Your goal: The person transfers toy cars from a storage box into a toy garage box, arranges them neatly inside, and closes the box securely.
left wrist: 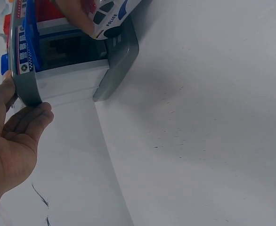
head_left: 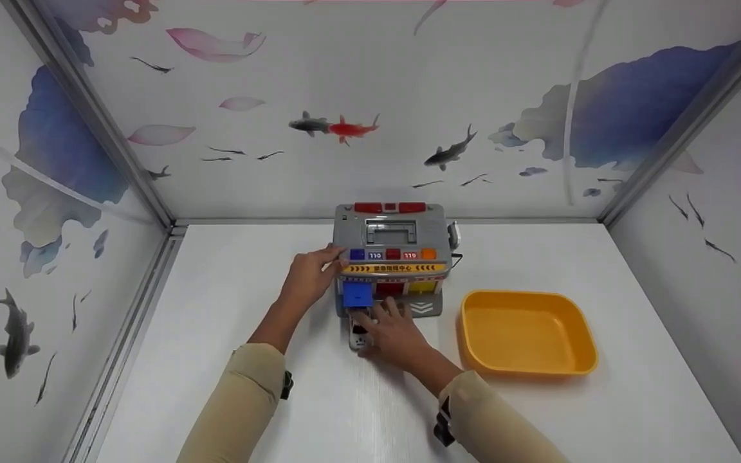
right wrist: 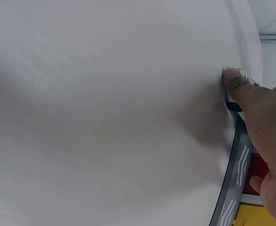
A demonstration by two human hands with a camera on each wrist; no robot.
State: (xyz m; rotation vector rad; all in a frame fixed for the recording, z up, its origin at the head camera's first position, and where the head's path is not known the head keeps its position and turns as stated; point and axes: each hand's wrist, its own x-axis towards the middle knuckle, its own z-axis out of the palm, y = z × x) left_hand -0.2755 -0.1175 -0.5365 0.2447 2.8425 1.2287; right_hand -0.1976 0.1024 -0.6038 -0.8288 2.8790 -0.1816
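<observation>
A grey toy garage (head_left: 391, 251) with colored buttons and a carry handle stands at the table's back. My left hand (head_left: 309, 276) holds its left edge; in the left wrist view the thumb and fingers of that hand (left wrist: 18, 136) lie on either side of the edge. The blue door (head_left: 357, 295) is swung up, and the bay behind it shows dark. My right hand (head_left: 396, 334) grips a white toy police car (head_left: 359, 341) before that bay. In the left wrist view the car (left wrist: 110, 16) shows POLICE lettering; the hand partly hides it.
An orange-yellow tray (head_left: 528, 368) stands to the right of the garage. Red and yellow doors (head_left: 422, 287) beside the blue one are down. Printed panels (head_left: 370, 173) wall the white table (head_left: 216, 289) at the back and both sides.
</observation>
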